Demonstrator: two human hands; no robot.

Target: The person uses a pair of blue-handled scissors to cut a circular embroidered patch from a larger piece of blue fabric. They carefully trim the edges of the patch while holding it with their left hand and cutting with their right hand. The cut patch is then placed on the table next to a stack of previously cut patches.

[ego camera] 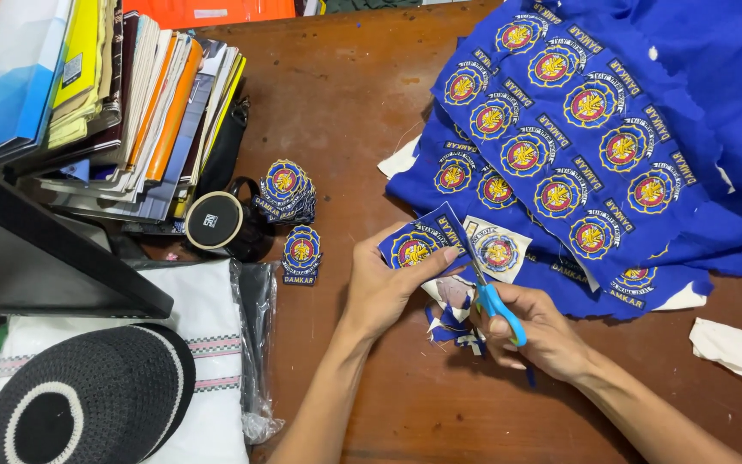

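Right now the left hand [384,288] pinches a small piece of blue cloth bearing one round embroidered patch [414,249], thumb over its near right edge and fingers underneath, holding it just above the wooden table [345,112]. The right hand [543,331] is closed through the blue handles of a pair of scissors [484,283]; its blades run up and to the left, away from the person, and meet the patch piece at its right edge. So the piece lies to the left of and slightly beyond the cutting hand, with the blades' long axis slanting along its right side. The left hand is the nearer one to the patch, touching it. Blue and white trimmings [453,322] lie under both hands. Further right spreads the large blue sheet of uncut patches [594,129]; to the left sit two small stacks of cut patches [289,193], near a dark mug [216,222].
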